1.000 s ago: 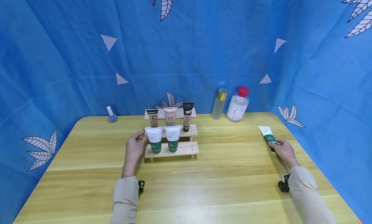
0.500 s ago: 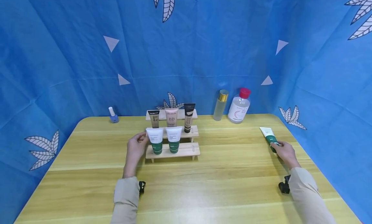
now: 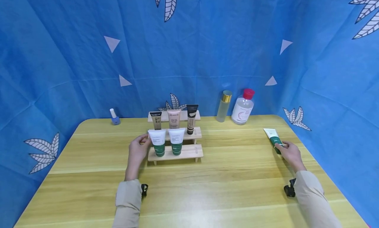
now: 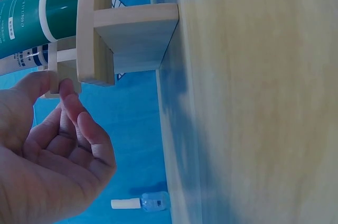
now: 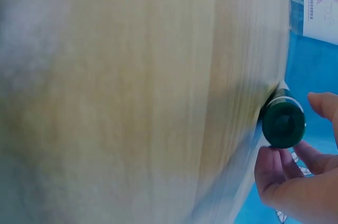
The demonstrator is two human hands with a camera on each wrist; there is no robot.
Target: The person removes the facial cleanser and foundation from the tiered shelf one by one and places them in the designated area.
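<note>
At the left end of the three-tier wooden stand [image 3: 189, 153], my left hand [image 3: 137, 153] pinches the end of a tier behind the front one; the left wrist view shows the thumb and index fingertip [image 4: 67, 89] there. Two white-and-green squeeze tubes, a left one [image 3: 158, 143] and a right one [image 3: 176, 141], stand caps down on the front tier. On the right of the table, another white-and-green squeeze tube [image 3: 272, 138] lies flat. My right hand [image 3: 291, 155] straddles its green cap [image 5: 284, 123]: fingers close along one side, thumb apart from it.
A black-topped tube [image 3: 157, 120], a pink BB cream tube [image 3: 174, 118] and a slim black tube [image 3: 191, 118] stand farther back on the stand. Behind are a nail polish bottle [image 3: 114, 117], a gold-capped bottle [image 3: 223, 107] and a red-capped bottle [image 3: 242, 107]. Blue cloth [image 3: 207, 50] hangs around the table.
</note>
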